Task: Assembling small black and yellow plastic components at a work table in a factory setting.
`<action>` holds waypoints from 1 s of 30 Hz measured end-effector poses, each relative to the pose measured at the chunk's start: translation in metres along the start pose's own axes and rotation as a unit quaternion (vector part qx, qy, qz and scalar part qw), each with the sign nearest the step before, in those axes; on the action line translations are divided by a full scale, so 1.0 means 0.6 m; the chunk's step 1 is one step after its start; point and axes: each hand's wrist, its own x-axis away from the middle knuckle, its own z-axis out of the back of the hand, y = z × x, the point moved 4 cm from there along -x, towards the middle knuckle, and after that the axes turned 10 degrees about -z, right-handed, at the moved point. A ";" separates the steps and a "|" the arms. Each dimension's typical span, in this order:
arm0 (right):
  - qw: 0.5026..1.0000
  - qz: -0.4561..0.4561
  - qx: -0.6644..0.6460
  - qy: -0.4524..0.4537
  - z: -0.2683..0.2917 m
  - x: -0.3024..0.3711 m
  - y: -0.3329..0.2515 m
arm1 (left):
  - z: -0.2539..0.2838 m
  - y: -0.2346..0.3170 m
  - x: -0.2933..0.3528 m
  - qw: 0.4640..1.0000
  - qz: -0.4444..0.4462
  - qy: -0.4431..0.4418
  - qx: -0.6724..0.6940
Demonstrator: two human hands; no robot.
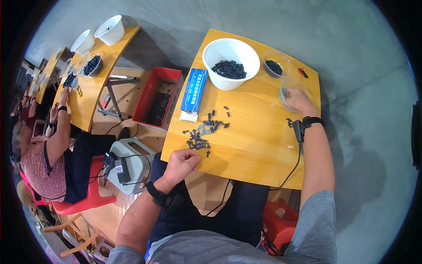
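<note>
The left hand (179,167) curls at the near-left corner of the table (250,132), beside black parts (199,144); the right hand (298,100) dips into a clear tub (292,82) near the right edge, bare table between; grips unclear.

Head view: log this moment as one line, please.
left hand: curled beside loose black pieces, grip unclear | right hand: fingertips at clear tub | white bucket: black parts inside | blue box: left of bucket
</note>
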 end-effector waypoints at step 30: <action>0.992 0.002 -0.118 -0.031 0.002 -0.003 -0.025 | 0.000 0.010 -0.002 1.000 0.031 -0.003 0.002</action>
